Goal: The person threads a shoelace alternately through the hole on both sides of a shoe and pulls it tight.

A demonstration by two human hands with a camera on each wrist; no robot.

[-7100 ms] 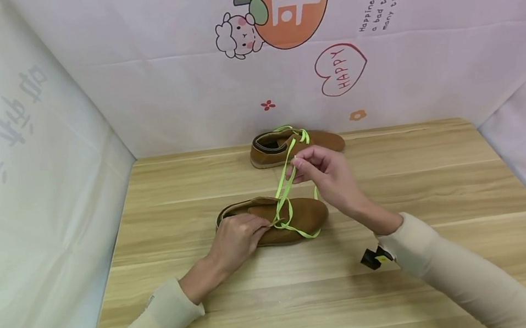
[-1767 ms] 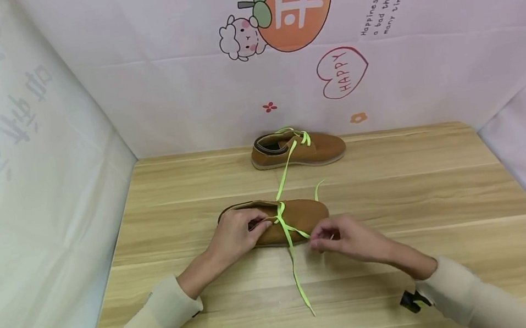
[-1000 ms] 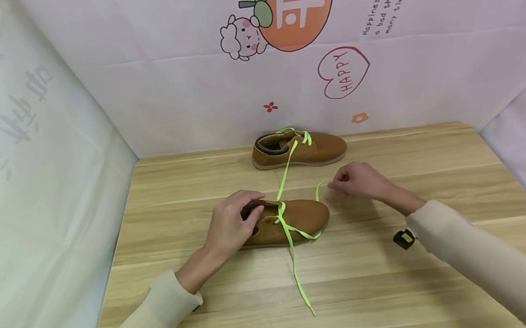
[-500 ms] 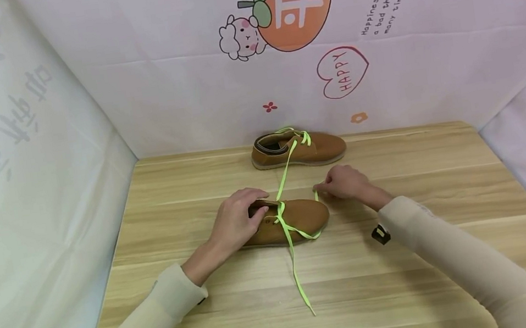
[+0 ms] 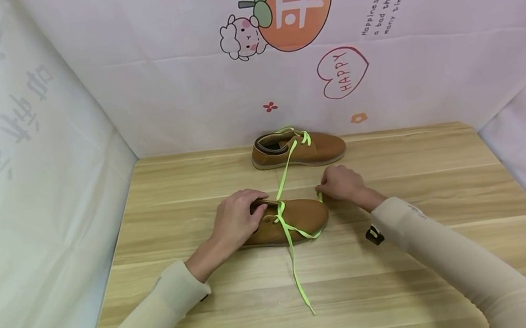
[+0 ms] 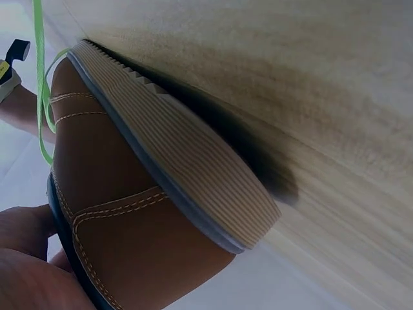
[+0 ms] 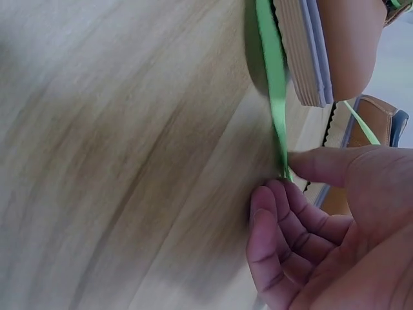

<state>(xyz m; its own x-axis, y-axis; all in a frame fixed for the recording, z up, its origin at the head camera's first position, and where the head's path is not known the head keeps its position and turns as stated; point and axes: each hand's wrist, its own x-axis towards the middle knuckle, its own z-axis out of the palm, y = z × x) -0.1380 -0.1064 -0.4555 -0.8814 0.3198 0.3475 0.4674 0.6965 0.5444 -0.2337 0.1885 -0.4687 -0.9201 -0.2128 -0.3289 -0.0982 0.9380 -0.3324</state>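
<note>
A brown shoe [image 5: 301, 211] with neon-green lacing lies in the middle of the table, toe to the right. My left hand [image 5: 235, 220] grips its collar near the opening; in the left wrist view the left hand [image 6: 29, 258] is at the upper edge of the shoe [image 6: 122, 148]. Beyond the toe, my right hand [image 5: 342, 182] pinches a green shoelace [image 5: 320, 197]. The right wrist view has that shoelace [image 7: 276, 90] running down to the thumb and fingertips of the right hand [image 7: 322, 226]. A loose lace end [image 5: 298, 281] trails toward me.
A second brown shoe [image 5: 323, 148] with green laces stands at the back by the printed white cloth [image 5: 173, 87]. One lace strand [image 5: 285, 177] stretches across the wood between the two shoes. White cloth also hangs at both sides of the wooden table [image 5: 409, 289].
My right hand let go of a lace at the shoe's near side, moved over to the far side of the toe and took hold of the shoelace there. The left hand shifted up to the collar.
</note>
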